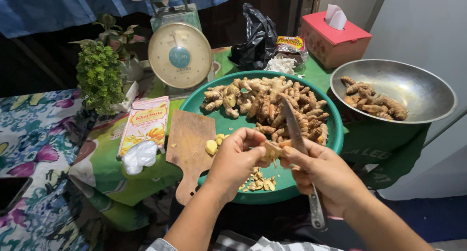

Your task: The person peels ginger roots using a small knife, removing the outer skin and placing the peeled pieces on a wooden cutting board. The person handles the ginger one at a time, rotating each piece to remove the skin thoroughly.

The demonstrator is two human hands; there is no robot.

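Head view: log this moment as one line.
left hand: holds ginger piece | right hand: holds knife, blade against piece | below: green tray, peels

Behind the wooden cutting board (190, 144) stands a dial kitchen scale (179, 54), a leafy potted plant (99, 76) to its left; a pink tissue box (332, 39) and steel bowl (418, 78) sit far right.

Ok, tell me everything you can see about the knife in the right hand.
The knife has a long, narrow, grey metal blade and a slim metal-looking handle. The right hand grips it around the middle, so the handle end sticks out below the hand toward the person, and the blade points up and away over the green tray. The thumb presses near the blade's base, where the edge meets the piece of root held by the left hand. Whether the blade is clean cannot be told.
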